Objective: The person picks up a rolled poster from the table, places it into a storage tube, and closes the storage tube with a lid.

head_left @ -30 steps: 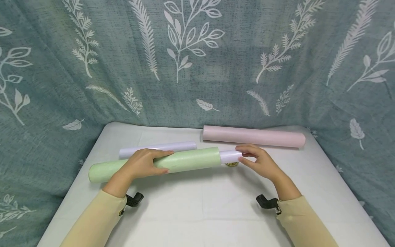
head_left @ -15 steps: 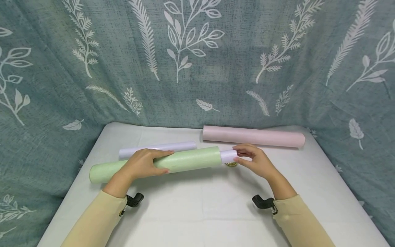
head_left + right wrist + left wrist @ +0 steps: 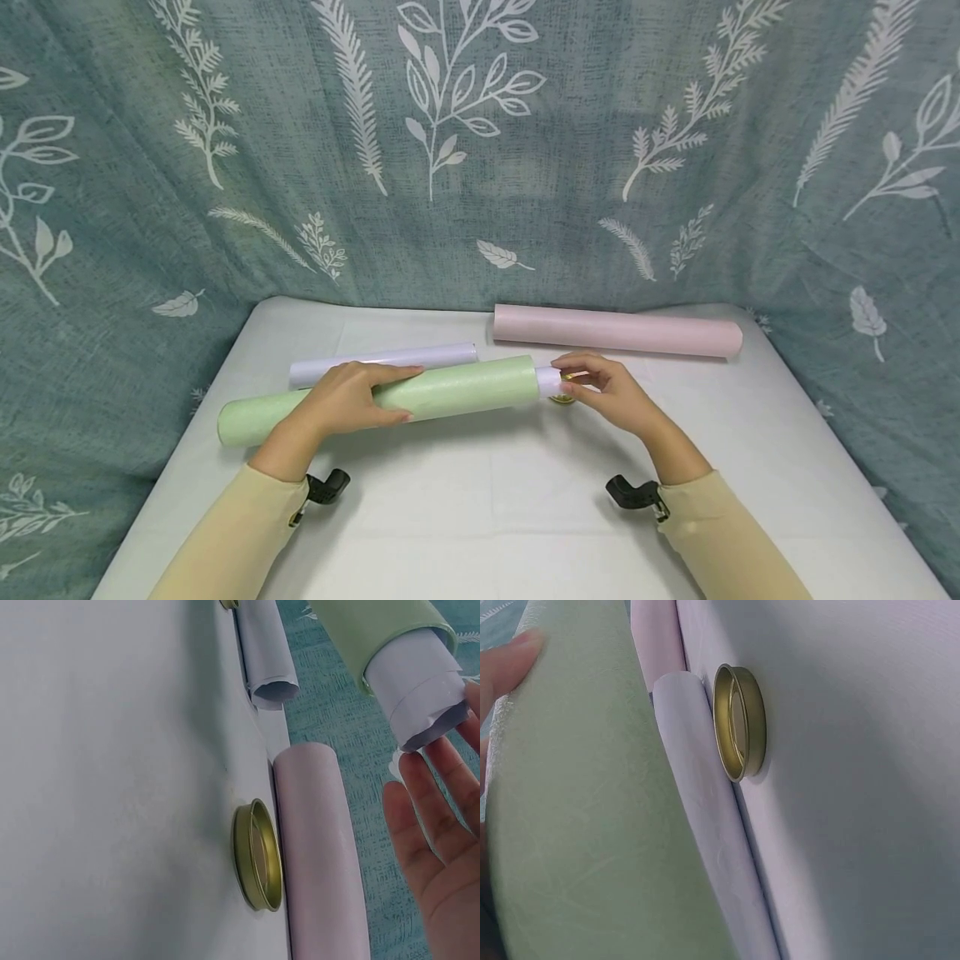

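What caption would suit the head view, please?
Left hand grips a green tube while right hand touches the lilac roll protruding from its end.

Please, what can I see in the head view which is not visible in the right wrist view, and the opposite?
Only the head view: the left hand gripping the green tube, and both beige sleeves.

Only the right wrist view: the hollow end of the lilac roll lying on the table, and a second gold piece cut by the top edge.

Both: the right hand, green tube, inner roll, lying roll, pink tube, one gold lid and patterned curtain.
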`<state>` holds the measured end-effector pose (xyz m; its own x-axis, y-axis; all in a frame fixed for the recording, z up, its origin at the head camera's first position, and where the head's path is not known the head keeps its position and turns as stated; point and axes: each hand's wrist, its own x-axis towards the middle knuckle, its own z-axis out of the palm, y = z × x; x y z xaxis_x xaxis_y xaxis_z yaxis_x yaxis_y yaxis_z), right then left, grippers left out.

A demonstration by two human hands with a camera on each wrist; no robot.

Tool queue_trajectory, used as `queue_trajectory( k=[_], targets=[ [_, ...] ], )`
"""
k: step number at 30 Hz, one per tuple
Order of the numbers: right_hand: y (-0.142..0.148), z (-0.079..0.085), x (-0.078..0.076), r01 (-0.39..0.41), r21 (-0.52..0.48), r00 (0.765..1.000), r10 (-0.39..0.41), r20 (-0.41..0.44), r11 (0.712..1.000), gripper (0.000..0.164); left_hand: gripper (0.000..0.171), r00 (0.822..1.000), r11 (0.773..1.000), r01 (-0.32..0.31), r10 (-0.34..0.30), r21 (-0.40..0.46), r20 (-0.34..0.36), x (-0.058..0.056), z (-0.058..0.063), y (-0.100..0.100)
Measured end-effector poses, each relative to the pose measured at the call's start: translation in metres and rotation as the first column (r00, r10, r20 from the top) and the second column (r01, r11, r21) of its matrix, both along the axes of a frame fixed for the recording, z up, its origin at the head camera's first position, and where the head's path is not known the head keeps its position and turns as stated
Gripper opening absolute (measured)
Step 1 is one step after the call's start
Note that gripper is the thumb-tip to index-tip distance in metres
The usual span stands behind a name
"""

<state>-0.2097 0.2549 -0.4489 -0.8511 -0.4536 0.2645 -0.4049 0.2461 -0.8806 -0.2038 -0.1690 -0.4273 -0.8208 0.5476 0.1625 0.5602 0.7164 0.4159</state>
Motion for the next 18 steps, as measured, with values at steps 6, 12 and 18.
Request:
queue_trajectory(
  k=[6,12,18],
  targets=[
    [-0.008,-0.005,-0.002,-0.034,-0.023,0.999,0.033,-0.006,0.999,0.03,0.065,1.0,1.0,0.005,-0.005,-0.004,0.009,0.001,-0.002,0.0],
    [-0.017,-0.007,-0.003,-0.027,-0.03,0.999,0.026,-0.032,0.999,0.03,0.065,1.0,1.0,0.008,-0.008,-0.001,0.002,0.001,-0.003,-0.001],
    [-0.023,-0.009,-0.004,-0.026,-0.02,0.999,0.026,-0.022,0.999,0.032,0.065,1.0,1.0,0.017,-0.017,0.002,-0.02,0.001,-0.003,-0.001]
  ],
)
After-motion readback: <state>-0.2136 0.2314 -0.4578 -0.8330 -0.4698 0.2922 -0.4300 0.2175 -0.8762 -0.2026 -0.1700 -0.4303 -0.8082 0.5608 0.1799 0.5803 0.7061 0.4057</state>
